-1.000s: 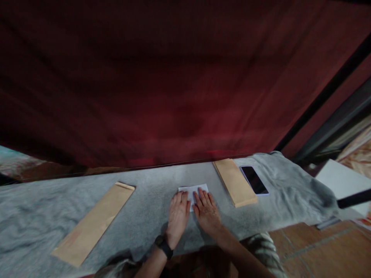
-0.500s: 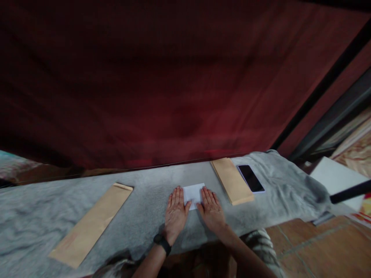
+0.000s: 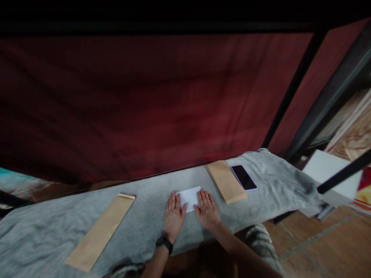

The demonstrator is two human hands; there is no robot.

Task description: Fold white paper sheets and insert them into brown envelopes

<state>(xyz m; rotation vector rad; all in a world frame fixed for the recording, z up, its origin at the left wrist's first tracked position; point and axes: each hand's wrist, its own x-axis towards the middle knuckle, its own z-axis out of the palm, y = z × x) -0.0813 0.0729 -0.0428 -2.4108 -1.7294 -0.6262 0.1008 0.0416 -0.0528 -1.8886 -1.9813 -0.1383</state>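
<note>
A small folded white paper (image 3: 189,197) lies on the grey cloth-covered table (image 3: 145,200). My left hand (image 3: 174,216) lies flat with fingers stretched out on the paper's left edge; a dark watch sits on that wrist. My right hand (image 3: 207,210) rests flat, fingers extended, on the paper's right edge. Both palms press down on the cloth and paper. The near part of the paper is hidden under my hands.
A long brown envelope (image 3: 101,231) lies to the left. A stack of brown envelopes (image 3: 225,181) and a dark phone (image 3: 244,177) lie to the right. A dark red curtain (image 3: 145,104) hangs behind the table. A white board (image 3: 327,170) stands far right.
My hands slid apart from the middle of the paper to its two sides, uncovering more of it. The camera has tilted up and shifted a little.
</note>
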